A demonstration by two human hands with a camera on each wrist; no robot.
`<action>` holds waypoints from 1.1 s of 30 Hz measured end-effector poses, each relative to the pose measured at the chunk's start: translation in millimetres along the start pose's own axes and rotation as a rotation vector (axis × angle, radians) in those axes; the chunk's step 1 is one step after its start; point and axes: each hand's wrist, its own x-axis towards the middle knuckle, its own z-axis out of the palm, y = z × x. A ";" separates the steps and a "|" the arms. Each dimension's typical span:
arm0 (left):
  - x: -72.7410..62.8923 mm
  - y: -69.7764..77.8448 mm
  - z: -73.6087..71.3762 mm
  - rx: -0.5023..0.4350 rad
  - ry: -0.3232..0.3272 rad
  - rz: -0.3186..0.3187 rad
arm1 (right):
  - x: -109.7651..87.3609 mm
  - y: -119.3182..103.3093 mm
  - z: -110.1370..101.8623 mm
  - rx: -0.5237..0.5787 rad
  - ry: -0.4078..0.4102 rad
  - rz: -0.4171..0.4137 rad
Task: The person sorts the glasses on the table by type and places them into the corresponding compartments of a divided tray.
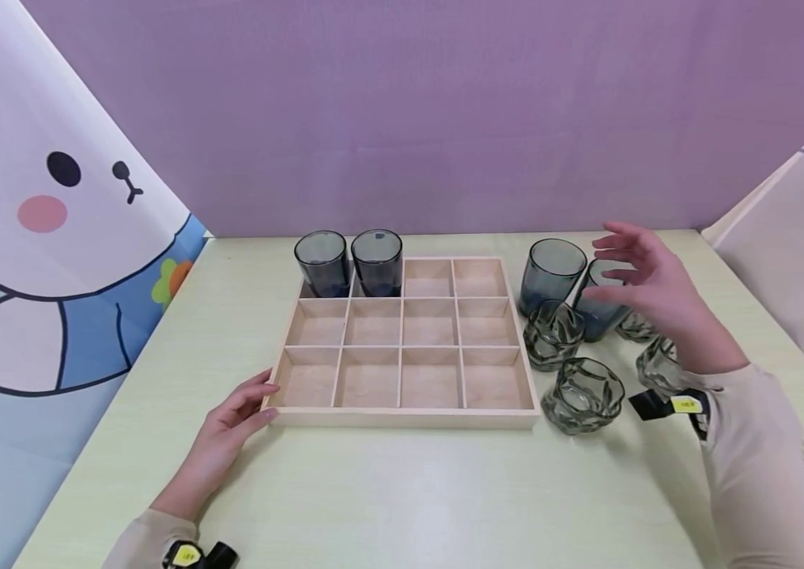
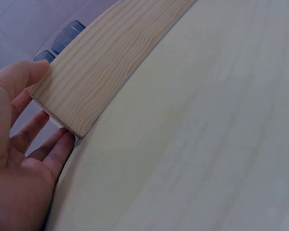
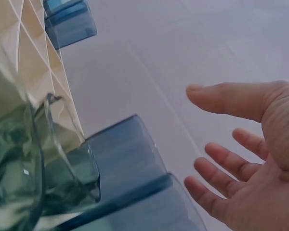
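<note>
My left hand (image 1: 234,419) holds the near left corner of a divided wooden tray (image 1: 402,419). In the left wrist view, the thumb lies at the top edge of the tray's side (image 2: 96,72) and the fingers bend along the end. Two tall blue-grey glasses (image 1: 322,265) stand in the tray's back left compartments. At the right, my right hand (image 1: 658,284) hovers with spread fingers over a tall blue-grey glass (image 1: 597,316), partly hiding it. Another tall glass (image 1: 551,276) stands just left of that one. Nothing sits between the right thumb and fingers.
Several short wavy glasses stand right of the tray, including one (image 1: 583,395) by its near right corner and another (image 1: 553,336) behind it. A further short glass (image 1: 660,365) is partly behind the right wrist. A purple backdrop (image 1: 430,118) rises along the table's far edge.
</note>
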 end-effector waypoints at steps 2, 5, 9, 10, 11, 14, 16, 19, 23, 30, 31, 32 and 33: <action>0.0 0.1 0.1 -0.002 0.000 0.004 | -0.8 1.7 -1.7 0.037 0.043 -0.001; -0.1 0.3 0.4 -0.001 0.001 0.007 | -2.3 3.8 -3.7 0.090 0.115 -0.011; 0.1 0.5 0.7 0.002 0.003 0.010 | -4.3 5.5 -5.7 0.017 0.213 0.003; 0.2 0.5 0.7 0.003 0.003 0.010 | -4.6 5.7 -6.0 -0.041 0.237 0.018; 0.3 0.4 0.8 0.002 0.003 0.010 | -5.1 6.2 -6.6 -0.092 0.254 0.031; 0.4 0.1 0.7 0.006 0.005 0.008 | -5.4 7.9 -7.9 -0.239 0.295 0.069; 0.3 -0.1 0.6 0.008 0.005 0.007 | -5.1 10.0 -9.0 -0.291 0.308 0.082; 0.2 -0.6 0.4 0.006 0.005 0.006 | -4.7 13.3 -10.4 -0.323 0.302 0.110; 0.0 -0.8 0.3 -0.001 0.005 0.011 | -5.3 16.7 -10.9 -0.350 0.256 0.172; -0.1 -1.4 -0.3 0.001 0.005 0.022 | -6.3 22.9 -10.9 -0.345 0.183 0.277; -0.1 -1.5 -0.3 0.002 0.005 0.022 | -6.5 23.8 -11.2 -0.344 0.176 0.283; -0.1 -1.6 -0.3 0.000 0.004 0.022 | -6.5 24.4 -11.6 -0.342 0.171 0.289; -0.1 -1.7 -0.3 -0.003 0.004 0.021 | -6.4 24.9 -11.9 -0.342 0.167 0.294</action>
